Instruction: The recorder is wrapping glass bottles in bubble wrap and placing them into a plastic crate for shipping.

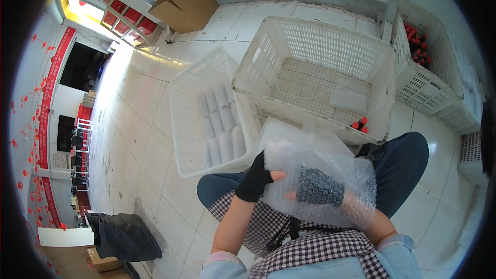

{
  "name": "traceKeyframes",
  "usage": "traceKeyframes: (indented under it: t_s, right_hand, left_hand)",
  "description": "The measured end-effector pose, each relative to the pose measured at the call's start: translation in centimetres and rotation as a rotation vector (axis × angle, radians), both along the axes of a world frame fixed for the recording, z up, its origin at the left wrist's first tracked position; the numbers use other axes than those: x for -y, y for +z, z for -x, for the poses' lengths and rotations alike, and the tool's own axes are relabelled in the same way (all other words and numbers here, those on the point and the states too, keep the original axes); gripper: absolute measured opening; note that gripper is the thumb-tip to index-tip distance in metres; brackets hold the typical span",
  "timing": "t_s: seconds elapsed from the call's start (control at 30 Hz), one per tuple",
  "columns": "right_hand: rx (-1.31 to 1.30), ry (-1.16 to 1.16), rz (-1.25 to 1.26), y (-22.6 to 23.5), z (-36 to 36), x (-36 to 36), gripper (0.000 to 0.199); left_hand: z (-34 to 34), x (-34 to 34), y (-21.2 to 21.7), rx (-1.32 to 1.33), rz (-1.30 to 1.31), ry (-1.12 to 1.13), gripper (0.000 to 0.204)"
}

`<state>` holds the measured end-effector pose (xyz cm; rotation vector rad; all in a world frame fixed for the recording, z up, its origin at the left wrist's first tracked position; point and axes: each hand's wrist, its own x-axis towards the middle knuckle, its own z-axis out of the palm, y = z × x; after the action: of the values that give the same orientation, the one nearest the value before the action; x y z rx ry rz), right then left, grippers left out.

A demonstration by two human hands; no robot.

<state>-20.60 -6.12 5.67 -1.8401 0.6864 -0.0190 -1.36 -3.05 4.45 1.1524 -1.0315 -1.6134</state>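
Over the lap, the left hand in a black fingerless glove grips the bubble wrap by its left edge; the right hand lies beneath it, fingers curled. Beyond, white crates stand on the floor, one holding wrapped rolls.

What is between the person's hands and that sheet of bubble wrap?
Nothing visible. The left hand, in a black fingerless glove, grips the clear bubble wrap sheet at its left edge; the right hand lies under it, seen through the plastic.
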Motion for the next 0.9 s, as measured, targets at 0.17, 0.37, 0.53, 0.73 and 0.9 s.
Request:
traceKeyframes:
  t_s: [0.17,0.37,0.53,0.73,0.9]
  right_hand:
    - [0.556,-0.829,0.241,-1.9,4.5,2.8,0.029]
    - [0.393,-1.005,0.107,-5.2,6.0,3.6,0.053]
    - [0.08,-0.603,0.501,-10.4,-0.7,1.5,0.096]
    - [-0.368,0.192,0.76,-12.2,-3.7,3.0,0.024]
    - [-0.527,0.28,0.662,-13.1,-2.1,0.9,0.02]
  left_hand:
    - [-1.9,-2.4,-2.6,-0.308,-0.135,0.397,0.059]
    - [-6.2,-4.6,-2.4,-0.564,-0.078,0.823,0.056]
    - [-4.9,-5.1,-3.1,-0.582,-0.125,0.849,0.056]
    - [-7.6,-7.5,-2.4,0.299,0.242,0.704,0.057]
    - [-6.6,-6.2,3.3,-0.485,0.271,0.835,0.058]
